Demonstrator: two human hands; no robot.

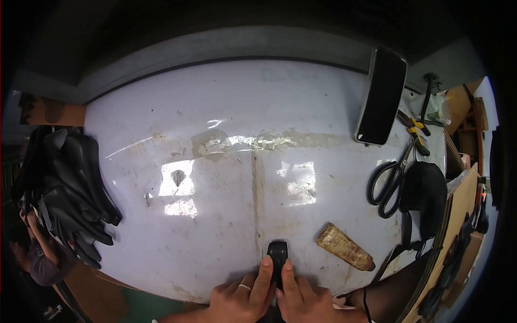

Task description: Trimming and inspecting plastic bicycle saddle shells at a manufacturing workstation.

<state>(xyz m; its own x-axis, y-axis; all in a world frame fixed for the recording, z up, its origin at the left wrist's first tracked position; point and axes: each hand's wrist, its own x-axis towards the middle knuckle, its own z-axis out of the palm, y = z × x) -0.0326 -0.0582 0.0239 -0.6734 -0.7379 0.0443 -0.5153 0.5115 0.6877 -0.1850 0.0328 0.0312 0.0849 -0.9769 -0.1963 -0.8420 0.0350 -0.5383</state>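
Apart: box, black piece in hands

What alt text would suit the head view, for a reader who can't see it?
A person's left hand and right hand hold a black, rounded-ended piece at the near edge of a stained white tabletop. Black pieces are piled at left; a phone, black-handled scissors and a worn brown block are at right.

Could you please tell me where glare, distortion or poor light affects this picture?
Head view: bright glare patches on the white table, its far edge bowed by the lens; head view: outer corners nearly black, and the pile at left too dark for fine detail; head view: left hand and right hand clear enough around the black piece.
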